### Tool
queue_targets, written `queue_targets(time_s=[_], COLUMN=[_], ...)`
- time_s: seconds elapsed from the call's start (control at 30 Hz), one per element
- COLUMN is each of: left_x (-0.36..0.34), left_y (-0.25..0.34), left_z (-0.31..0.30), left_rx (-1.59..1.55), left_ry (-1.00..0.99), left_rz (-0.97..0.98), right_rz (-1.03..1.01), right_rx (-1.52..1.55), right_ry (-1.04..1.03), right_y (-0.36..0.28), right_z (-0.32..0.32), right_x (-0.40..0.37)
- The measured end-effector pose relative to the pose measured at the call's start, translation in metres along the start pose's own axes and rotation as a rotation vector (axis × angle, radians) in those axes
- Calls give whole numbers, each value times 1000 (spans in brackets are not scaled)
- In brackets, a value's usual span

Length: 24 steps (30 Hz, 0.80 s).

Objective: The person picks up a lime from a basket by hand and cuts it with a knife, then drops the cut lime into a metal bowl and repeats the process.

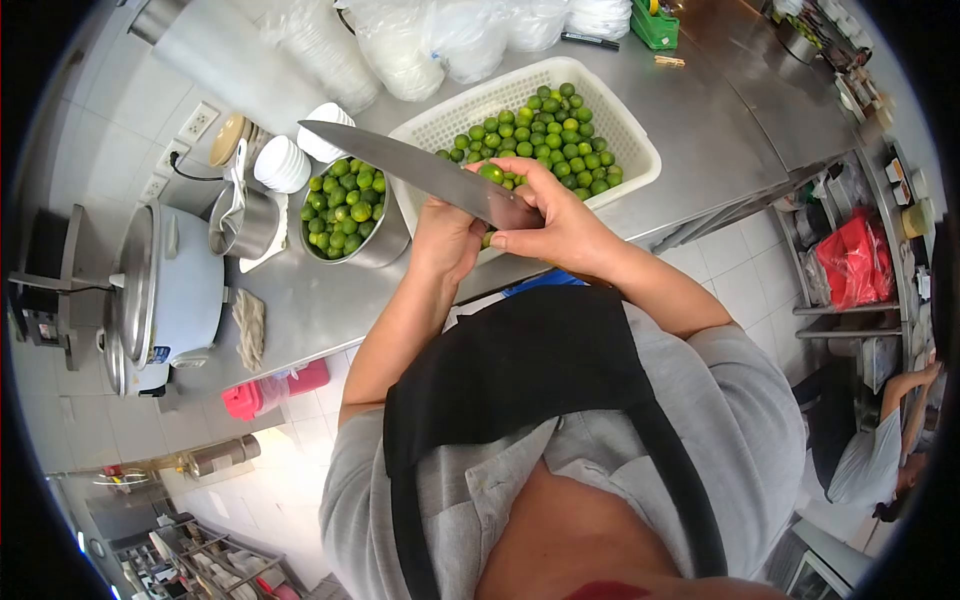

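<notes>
Head: right hand point(565, 230) clamps knife point(400, 160); left hand point(445, 240) closed under blade, over basket point(641, 160) rim.

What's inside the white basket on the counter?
Small green limes heaped in the white basket; bare mesh shows at one end. The knife, left hand and right hand cover its near edge, so anything there or under the heap is hidden.

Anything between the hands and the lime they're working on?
Nothing visible. The left hand and right hand meet at the small green lime, with the long steel knife blade lying across them beside it. Which hand grips which is unclear.
</notes>
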<state>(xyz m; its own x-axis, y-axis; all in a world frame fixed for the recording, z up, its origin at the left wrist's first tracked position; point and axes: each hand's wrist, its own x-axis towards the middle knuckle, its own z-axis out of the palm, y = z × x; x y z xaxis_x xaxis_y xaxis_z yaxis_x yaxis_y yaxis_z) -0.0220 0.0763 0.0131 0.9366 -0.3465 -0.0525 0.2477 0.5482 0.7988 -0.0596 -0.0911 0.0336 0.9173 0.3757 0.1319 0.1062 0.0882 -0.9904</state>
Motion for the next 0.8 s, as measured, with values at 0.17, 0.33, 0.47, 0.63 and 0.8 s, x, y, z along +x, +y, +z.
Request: queue_targets(time_s=[0.17, 0.33, 0.47, 0.63, 0.8], left_x=[-3, -6, -11, -19, -21], left_y=[2, 4, 2, 6, 16], left_z=[-3, -11, -5, -5, -8], left_rx=[-16, -97, 49, 9, 57], left_ry=[-18, -90, -112, -154, -92], left_rz=[24, 75, 121, 105, 37], right_rz=[-35, -83, 8, 94, 109], right_rx=[-7, 20, 126, 141, 97], right_ry=[-30, -45, -103, -79, -115], right_y=[-2, -3, -6, -4, -2], right_z=[0, -4, -6, -3, -1], right_x=[-1, -4, -6, -5, -3])
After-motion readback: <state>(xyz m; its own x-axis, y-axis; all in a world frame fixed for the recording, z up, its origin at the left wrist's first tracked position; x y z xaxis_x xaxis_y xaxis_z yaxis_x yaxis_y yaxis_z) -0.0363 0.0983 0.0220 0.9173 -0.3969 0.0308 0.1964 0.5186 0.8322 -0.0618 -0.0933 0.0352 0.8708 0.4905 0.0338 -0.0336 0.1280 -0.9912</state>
